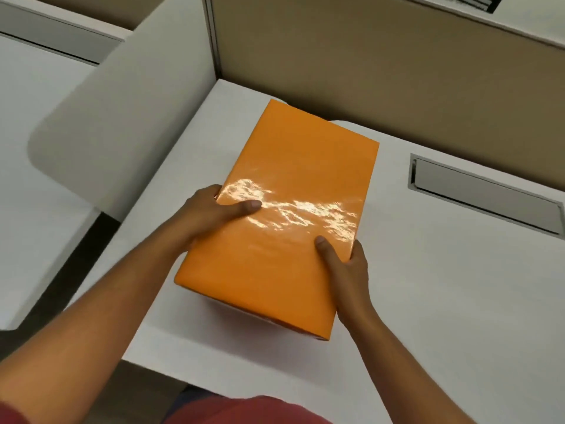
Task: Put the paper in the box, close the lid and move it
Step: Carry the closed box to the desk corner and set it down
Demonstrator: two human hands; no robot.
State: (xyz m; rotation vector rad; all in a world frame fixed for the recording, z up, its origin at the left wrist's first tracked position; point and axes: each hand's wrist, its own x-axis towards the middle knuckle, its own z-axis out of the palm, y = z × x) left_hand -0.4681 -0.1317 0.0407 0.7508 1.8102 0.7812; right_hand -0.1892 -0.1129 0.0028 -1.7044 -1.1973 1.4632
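Glossy orange rectangular cardboard box (281,215), lid shut, over white desk (428,286): my left hand (211,215) and right hand (345,270) clamp its near sides, thumbs on top.

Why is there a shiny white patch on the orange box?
In the head view, that is glare: light bouncing off the glossy orange rectangular box between the left hand and the right hand. The view's edges look slightly blurred.

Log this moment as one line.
box: lid shut | left hand: gripping left side | right hand: gripping right side | desk
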